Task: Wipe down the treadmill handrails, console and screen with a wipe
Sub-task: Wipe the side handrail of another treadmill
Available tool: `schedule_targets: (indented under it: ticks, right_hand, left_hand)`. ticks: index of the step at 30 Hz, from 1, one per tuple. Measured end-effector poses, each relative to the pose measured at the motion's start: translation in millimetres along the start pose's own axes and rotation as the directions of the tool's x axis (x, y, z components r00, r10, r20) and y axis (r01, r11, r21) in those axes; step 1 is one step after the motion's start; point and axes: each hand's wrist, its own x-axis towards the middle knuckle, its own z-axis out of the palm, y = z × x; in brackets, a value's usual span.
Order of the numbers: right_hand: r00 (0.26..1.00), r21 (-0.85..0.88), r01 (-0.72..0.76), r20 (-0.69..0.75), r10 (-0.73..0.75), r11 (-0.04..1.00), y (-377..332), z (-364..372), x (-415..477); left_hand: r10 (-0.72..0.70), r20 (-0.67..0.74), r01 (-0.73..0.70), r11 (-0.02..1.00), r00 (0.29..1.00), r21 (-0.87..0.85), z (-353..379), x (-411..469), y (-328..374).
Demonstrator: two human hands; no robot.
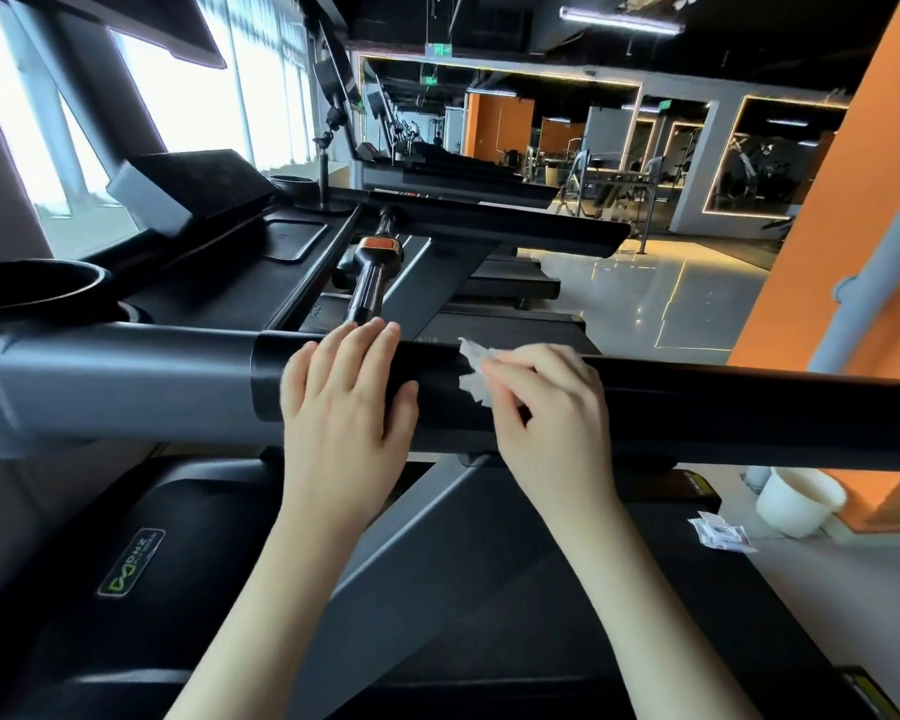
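The left hand rests flat, bracing the handrail; the right hand pinches a wipe against it to scrub.

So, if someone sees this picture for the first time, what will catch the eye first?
The two bare hands in the middle: the left hand lies flat on the thick black handrail, and beside it the right hand holds a crumpled white wipe against that rail. Then the bright orange wall at the right.

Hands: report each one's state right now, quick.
Left hand: open, resting flat on the handrail.
Right hand: pinching the wipe against the handrail.
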Motion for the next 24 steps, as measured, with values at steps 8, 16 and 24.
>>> schedule_targets:
  ticks: [8,16,24]
  right_hand:
    - [0.968,-0.037,-0.201,-0.163,0.193,0.979,-21,15,-39]
    - [0.92,-0.047,-0.306,-0.272,0.283,0.951,-20,21,-56]
    - [0.933,-0.053,-0.222,-0.303,0.196,0.974,-22,25,-49]
  left_hand:
    - [0.046,0.038,-0.048,0.996,0.998,0.069,-5,-3,-12]
    - [0.091,0.063,-0.097,0.991,0.994,0.096,-7,-3,-18]
    - [0.095,0.069,-0.102,0.99,0.993,0.102,-7,-4,-18]
